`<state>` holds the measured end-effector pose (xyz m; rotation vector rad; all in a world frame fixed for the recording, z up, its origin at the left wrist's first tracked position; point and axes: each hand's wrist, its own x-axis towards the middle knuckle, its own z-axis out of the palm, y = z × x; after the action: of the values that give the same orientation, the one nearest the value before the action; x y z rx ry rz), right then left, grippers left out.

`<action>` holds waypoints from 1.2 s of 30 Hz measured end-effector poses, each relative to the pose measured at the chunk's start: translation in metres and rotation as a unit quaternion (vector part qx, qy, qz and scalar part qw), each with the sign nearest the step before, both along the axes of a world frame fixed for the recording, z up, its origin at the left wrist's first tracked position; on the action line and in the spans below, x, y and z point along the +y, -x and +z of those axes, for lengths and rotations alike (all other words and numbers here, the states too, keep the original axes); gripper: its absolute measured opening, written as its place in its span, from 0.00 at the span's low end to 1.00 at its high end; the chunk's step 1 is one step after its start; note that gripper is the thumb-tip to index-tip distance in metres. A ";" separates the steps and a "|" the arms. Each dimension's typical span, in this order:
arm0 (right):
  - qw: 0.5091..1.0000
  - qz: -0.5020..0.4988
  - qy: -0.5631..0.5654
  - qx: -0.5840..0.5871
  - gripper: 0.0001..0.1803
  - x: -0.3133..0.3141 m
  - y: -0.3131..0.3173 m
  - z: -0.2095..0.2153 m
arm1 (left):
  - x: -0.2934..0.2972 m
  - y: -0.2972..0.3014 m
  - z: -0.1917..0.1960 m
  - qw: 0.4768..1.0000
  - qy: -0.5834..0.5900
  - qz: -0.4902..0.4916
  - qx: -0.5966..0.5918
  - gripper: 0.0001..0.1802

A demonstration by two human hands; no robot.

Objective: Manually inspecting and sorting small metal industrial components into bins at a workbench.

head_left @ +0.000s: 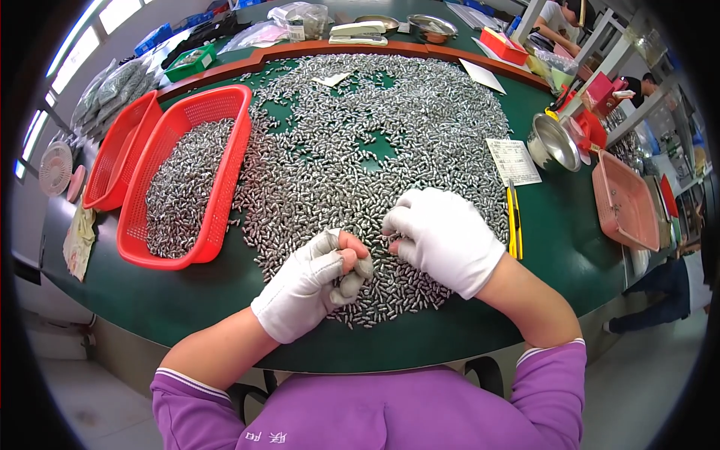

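Note:
A wide spread of small silvery metal parts [315, 165] covers the middle of the green table. Over its near edge is my left hand [311, 281], in a white glove that leaves the thumb and forefinger tips bare. Those tips are pinched and the other fingers curl in; anything held there is too small to make out. My right hand [442, 238], gloved the same way, hovers just right of it, back upward. Its fingers bend down close to the thumb above the parts, and whatever lies between them is hidden.
A red perforated basket [241, 150] of metal parts stands left, another red basket [101, 180] beside it. To the right are a yellow-and-black cutter [514, 221], a printed paper sheet [517, 161], a steel bowl [553, 142] and a pink basket [626, 202]. A wooden ledge [345, 49] edges the back.

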<state>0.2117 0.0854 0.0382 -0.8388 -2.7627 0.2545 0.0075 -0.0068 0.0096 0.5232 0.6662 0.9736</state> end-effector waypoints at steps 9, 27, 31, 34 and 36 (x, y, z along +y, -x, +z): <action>0.999 -0.005 0.011 -0.041 0.06 0.001 0.000 -0.012 | 0.001 0.001 -0.001 1.000 0.007 0.017 -0.005 0.10; 0.937 0.121 0.149 0.293 0.07 -0.008 0.015 0.002 | -0.002 0.000 0.001 0.999 0.024 -0.014 -0.046 0.12; 0.918 0.134 0.204 0.313 0.07 -0.009 0.017 -0.001 | 0.000 0.002 -0.003 0.999 0.013 -0.034 -0.039 0.13; 0.924 0.134 0.191 0.302 0.06 -0.008 0.017 0.001 | 0.000 0.003 -0.004 0.998 0.017 -0.032 -0.047 0.13; 0.933 0.128 0.173 0.289 0.06 -0.009 0.016 0.002 | 0.001 0.004 -0.006 0.998 0.023 -0.042 -0.051 0.14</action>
<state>0.1953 0.0767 0.0403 -0.3731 -2.2784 0.9010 0.0034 -0.0054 0.0038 0.4544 0.5698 0.8971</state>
